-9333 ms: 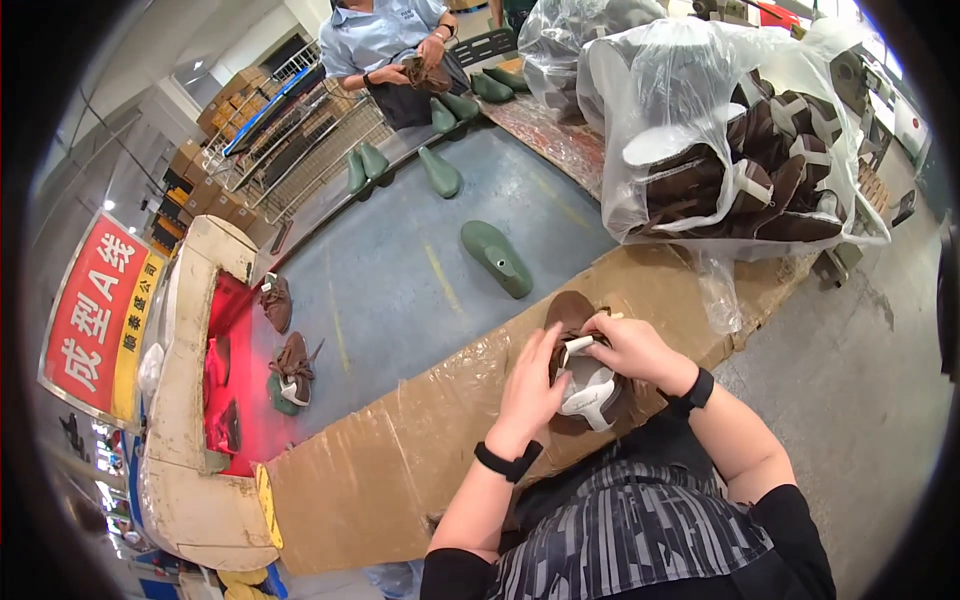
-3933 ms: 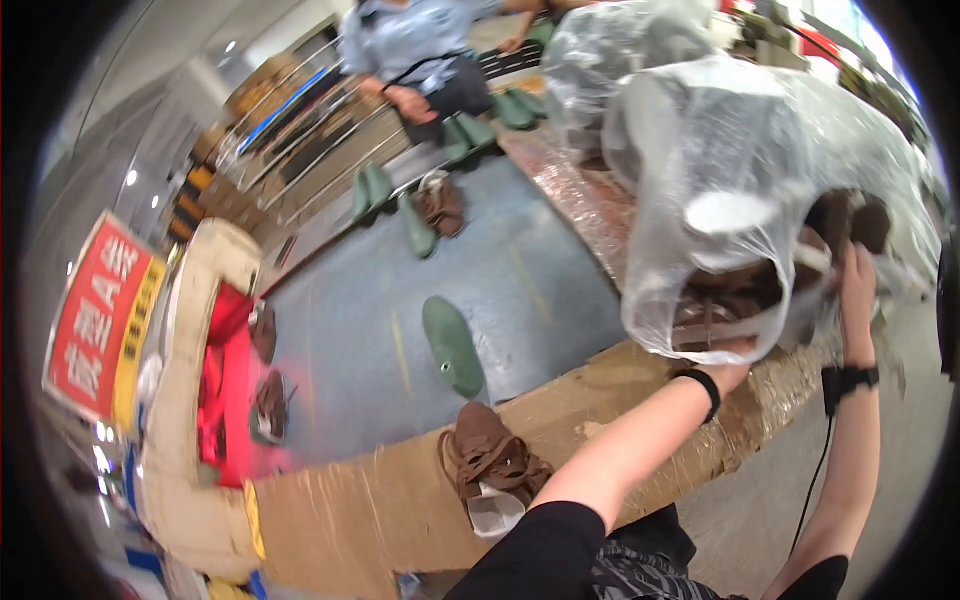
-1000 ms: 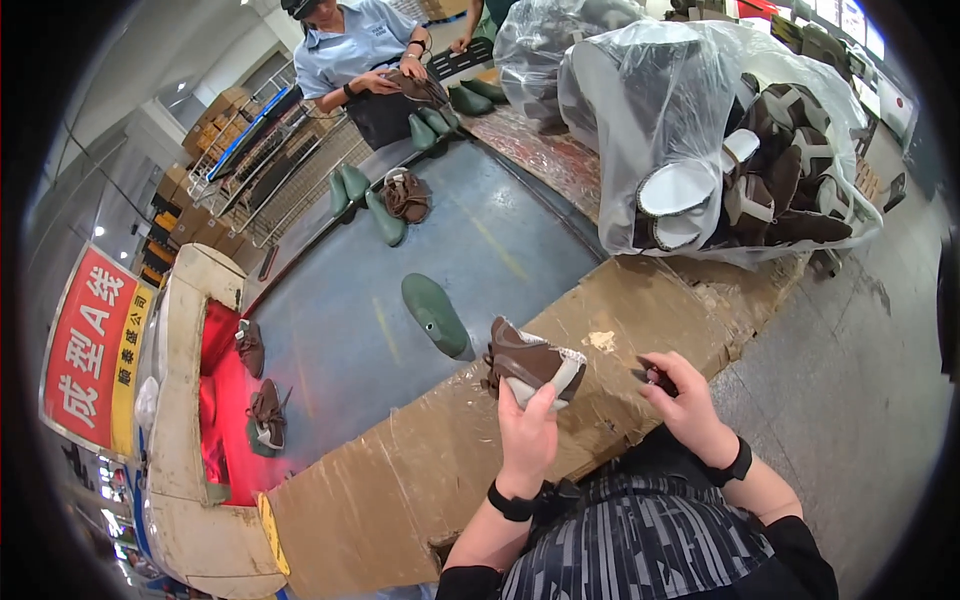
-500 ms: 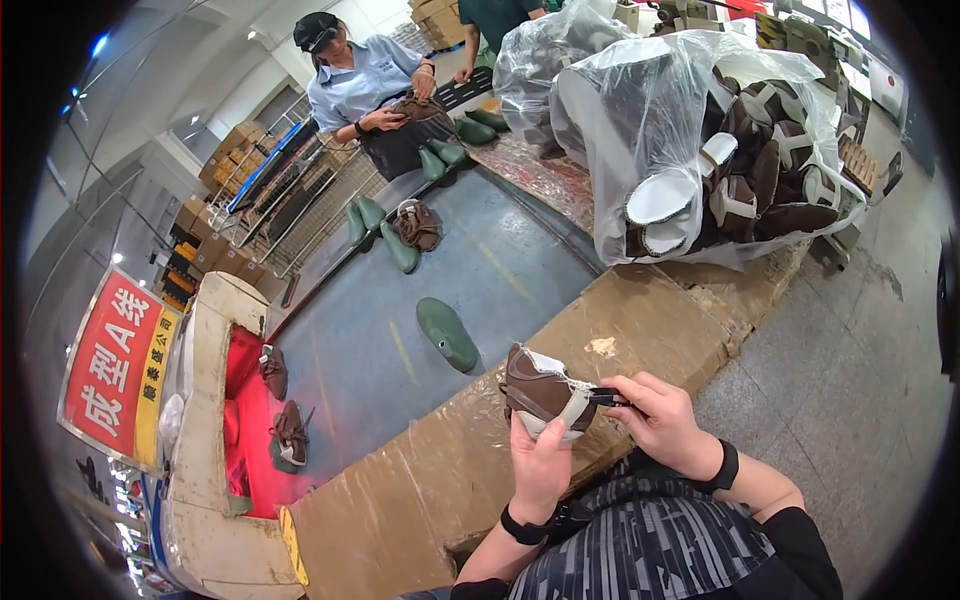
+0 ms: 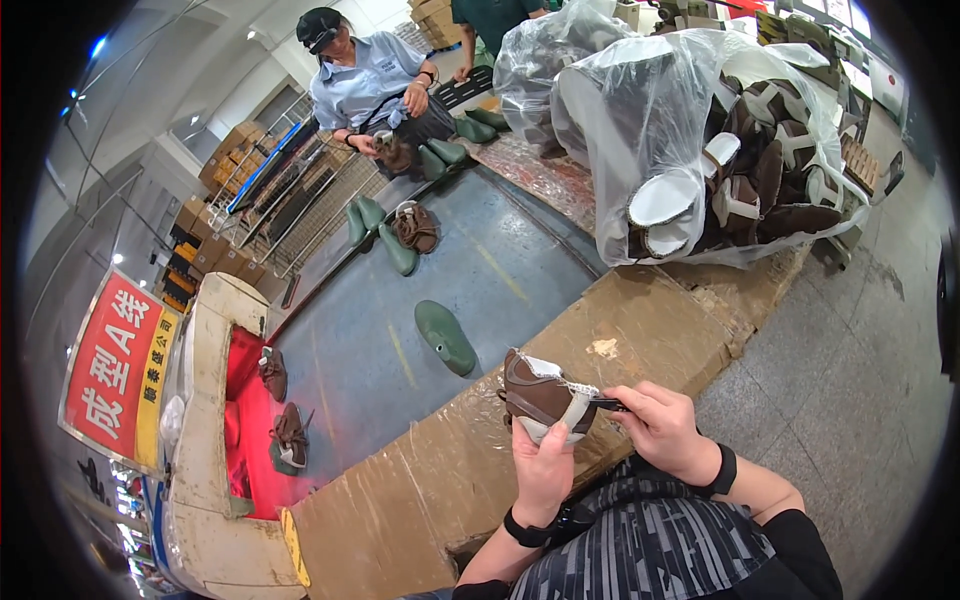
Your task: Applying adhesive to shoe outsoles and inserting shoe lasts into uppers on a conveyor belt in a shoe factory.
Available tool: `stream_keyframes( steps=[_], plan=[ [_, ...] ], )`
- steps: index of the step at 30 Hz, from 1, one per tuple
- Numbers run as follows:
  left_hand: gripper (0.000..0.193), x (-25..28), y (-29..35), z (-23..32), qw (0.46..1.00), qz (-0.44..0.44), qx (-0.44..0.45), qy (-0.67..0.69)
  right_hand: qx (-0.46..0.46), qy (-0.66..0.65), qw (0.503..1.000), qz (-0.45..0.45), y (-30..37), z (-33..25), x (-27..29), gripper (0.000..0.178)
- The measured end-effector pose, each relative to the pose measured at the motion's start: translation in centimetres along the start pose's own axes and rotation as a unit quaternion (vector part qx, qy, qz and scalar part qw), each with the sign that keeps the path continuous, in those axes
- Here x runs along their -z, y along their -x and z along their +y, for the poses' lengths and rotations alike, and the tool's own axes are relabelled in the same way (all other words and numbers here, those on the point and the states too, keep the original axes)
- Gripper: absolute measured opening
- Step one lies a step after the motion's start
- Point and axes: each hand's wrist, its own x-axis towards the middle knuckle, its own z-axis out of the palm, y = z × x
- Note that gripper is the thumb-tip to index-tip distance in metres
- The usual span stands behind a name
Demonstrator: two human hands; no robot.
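Observation:
In my left hand (image 5: 543, 470) is a brown shoe upper (image 5: 538, 396) with beige panels, gripped from below and tilted over the near ledge. Its white inner edge faces up and away from me. My right hand (image 5: 662, 425) is closed around a slim black hand tool (image 5: 607, 404), whose exact kind is hard to make out. The tool's tip meets the upper's right edge, beside the beige strip. Beyond the upper, a green shoe last (image 5: 445, 338) lies on the blue-grey belt.
A brown wrapped ledge (image 5: 400, 500) runs along my side. Clear plastic bags (image 5: 640, 120) of brown uppers (image 5: 745, 195) stand at the right. Across the belt (image 5: 480, 230), a co-worker (image 5: 370, 80) stands near several green lasts (image 5: 400, 250). Shoes (image 5: 290, 437) sit by a red-lit machine opening at left.
The co-worker's hands have parted, and one has lowered a brown shoe toward the belt's edge. My right hand has shifted slightly, and less of the black tool shows.

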Motion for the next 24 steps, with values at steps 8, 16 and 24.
stream_keyframes(
  steps=[8, 16, 24],
  plan=[
    [0.05, 0.2, 0.0, -0.1, 1.0, 0.009, -0.006, 0.0, -0.027, -0.037, 0.999, 0.009, 0.0, 0.2, -0.7, 0.038],
    [0.051, 0.7, 0.1, -0.6, 1.0, -0.005, -0.013, -0.005, 0.001, -0.018, 1.0, -0.017, 0.2, 0.4, -0.4, 0.038],
    [0.052, 1.2, 1.1, -0.8, 0.974, -0.007, -0.05, -0.222, -0.022, -0.025, 0.999, -0.004, -0.4, -0.3, -0.6, 0.04]
  ],
)
